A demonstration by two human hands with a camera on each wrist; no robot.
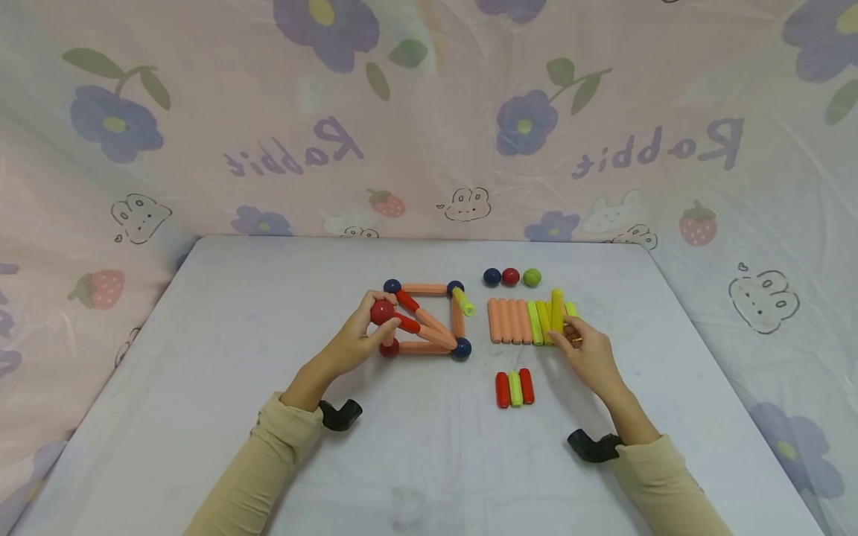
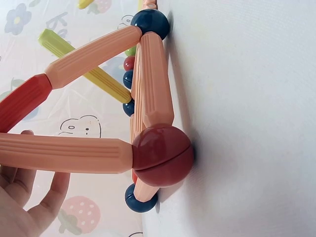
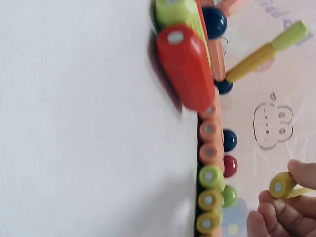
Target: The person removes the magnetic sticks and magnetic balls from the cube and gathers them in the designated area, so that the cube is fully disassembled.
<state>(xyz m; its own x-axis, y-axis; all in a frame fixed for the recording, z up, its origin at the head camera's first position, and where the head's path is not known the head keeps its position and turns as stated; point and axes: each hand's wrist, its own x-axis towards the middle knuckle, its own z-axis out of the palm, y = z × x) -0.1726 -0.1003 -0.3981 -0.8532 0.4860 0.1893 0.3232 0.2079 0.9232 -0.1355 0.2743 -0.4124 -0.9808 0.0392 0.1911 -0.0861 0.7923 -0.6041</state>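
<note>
A frame of magnetic building rods and balls stands on the table, with a blue ball [image 1: 461, 348] and a dark red ball [image 2: 163, 155] at its near corners. Around the red ball [image 1: 383, 312] at its raised top, my left hand [image 1: 351, 339] curls its fingers; red-and-peach struts [image 1: 407, 323] slope from it to blue balls. A yellow-and-green strut [image 1: 463, 301] leans up from the far right corner. My right hand [image 1: 590, 353] pinches a yellow rod [image 1: 557, 309], held upright above the row of rods. Its round silvery end faces the right wrist view.
Peach rods [image 1: 508, 321] lie side by side with green and yellow ones, right of the frame. Behind them sit a blue ball [image 1: 492, 277], a red ball [image 1: 511, 277] and a green ball [image 1: 532, 278]. Nearer lie two red rods [image 1: 503, 390] and a green rod [image 1: 515, 388].
</note>
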